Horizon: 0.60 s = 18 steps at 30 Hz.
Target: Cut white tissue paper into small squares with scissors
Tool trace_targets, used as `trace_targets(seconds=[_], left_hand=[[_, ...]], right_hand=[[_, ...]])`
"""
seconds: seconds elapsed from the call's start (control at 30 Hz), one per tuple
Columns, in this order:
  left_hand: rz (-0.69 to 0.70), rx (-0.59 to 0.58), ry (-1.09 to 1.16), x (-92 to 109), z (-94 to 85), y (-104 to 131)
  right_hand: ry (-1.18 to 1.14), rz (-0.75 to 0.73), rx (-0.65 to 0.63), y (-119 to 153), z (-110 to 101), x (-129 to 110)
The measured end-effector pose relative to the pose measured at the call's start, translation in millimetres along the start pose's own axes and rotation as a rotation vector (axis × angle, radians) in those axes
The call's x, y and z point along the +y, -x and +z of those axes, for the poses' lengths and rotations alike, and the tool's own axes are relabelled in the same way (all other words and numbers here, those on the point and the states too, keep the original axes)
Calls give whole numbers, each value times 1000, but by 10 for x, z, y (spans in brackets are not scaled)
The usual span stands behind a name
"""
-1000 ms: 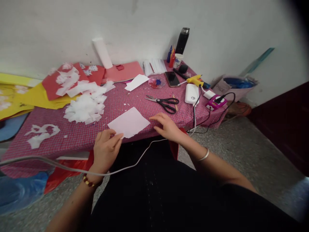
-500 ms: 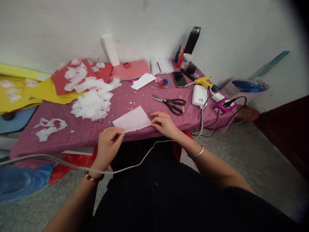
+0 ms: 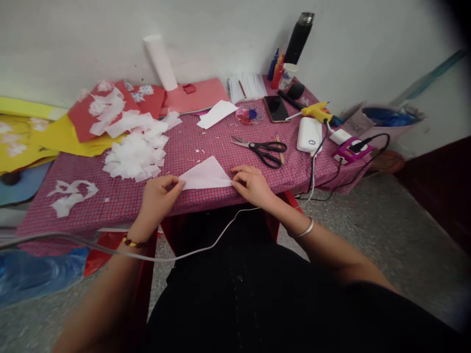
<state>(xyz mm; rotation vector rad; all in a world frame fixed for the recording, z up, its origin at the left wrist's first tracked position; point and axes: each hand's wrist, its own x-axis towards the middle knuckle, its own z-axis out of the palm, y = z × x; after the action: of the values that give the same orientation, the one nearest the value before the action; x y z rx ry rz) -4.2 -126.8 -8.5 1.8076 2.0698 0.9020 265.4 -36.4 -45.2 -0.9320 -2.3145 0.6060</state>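
White paper (image 3: 206, 174) folded over
Your L hand (image 3: 159, 197) & R hand (image 3: 254, 186) pinched its ends; it lay flatter 1 sec prior, so fold was prob. fresh.

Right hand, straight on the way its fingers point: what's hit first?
The white paper, whose right corner the right hand seems to pinch. Beyond it, roughly in line, is the left hand; exact heights are unclear from this view.
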Motion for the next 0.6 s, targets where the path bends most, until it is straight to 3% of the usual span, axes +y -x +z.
trace_targets(seconds=[0.13,0.27,0.33,0.43,0.6], left_hand=[[-48,-40,104,83,11,-251],[-90,-193,111,111,50,-346],[-71,-256,51,110,63,-321],[-27,-252,-23,110,43,-228],[-66,-285,109,49,-63,-2]], right_hand=[[-3,13,33,23,-28,-20],[-9,27,27,83,-109,2],[9,37,10,105,-149,21],[33,43,-10,114,-185,37],[33,35,-25,111,-192,45]])
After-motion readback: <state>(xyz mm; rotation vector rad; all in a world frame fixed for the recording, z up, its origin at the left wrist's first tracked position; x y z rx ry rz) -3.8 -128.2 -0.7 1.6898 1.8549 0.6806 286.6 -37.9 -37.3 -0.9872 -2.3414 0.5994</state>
